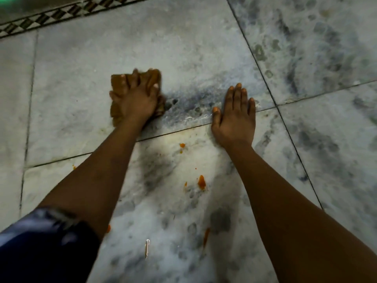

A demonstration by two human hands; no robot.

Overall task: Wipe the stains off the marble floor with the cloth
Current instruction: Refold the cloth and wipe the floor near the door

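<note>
The left hand (135, 97) is pressing down on a crumpled brown cloth (120, 84), its fingers (142, 80) lying spread across the top of the wad while the thumb side is bearing on the cloth's right edge; whether the fingertips are curling into the fabric cannot be told. The cloth is lying on the marble floor (183, 43), on the tile beyond the near grout line (175, 130), just left of a dark grey smear (195, 99) that is running from the cloth toward the other hand. The right hand (234, 119) is resting flat on the floor, fingers straight and close together, thumb out to the left, holding nothing and apparently bracing the person's weight across the grout line.

Nearer the camera, between the two forearms, orange stains (201, 182) are dotting the closest tile: a small blob (182, 145) just below the grout line, a larger one further down, and a streak (206, 236) lower still. A sooty patch (155, 166) is also darkening this tile. A small pale object (147, 248) is lying near the bottom edge; what it is cannot be told.

Judged from this layout, the wiping is at an early or middle stage: the cloth is working the far tile, while the orange stains and grey smears are awaiting attention. A patterned border strip (51, 17) is crossing the upper left.
</note>
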